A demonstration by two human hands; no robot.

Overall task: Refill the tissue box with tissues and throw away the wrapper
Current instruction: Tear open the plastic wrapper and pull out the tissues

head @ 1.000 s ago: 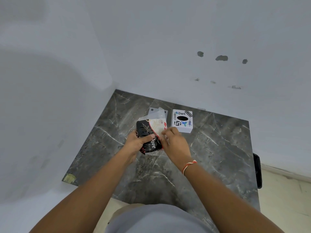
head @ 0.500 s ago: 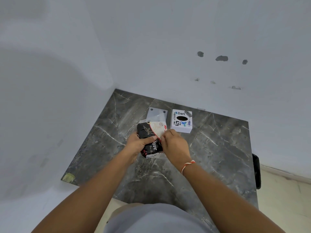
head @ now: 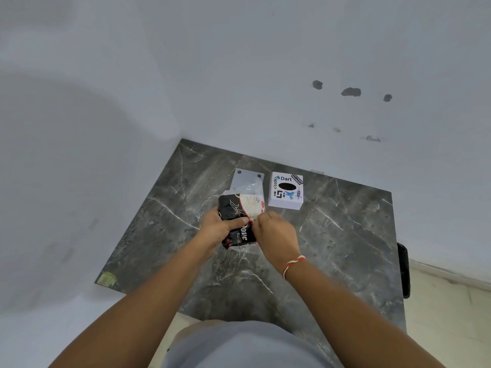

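Clasped in left hand (head: 218, 229): black tissue pack (head: 236, 221); right hand (head: 276, 235) pinches its edge; white tissue box (head: 285, 193) just beyond on marble table (head: 345, 235)

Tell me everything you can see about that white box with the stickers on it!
The white box is a small squarish tissue box, probably plastic. It sits upright on the dark marble table near the wall. Its top has a dark oval hole, with no tissue poking out. Stickers around the hole read "Dart", "code" and "Software Engineer", plus a blue bird. Neither hand touches it; the tissue pack is held just beside it.
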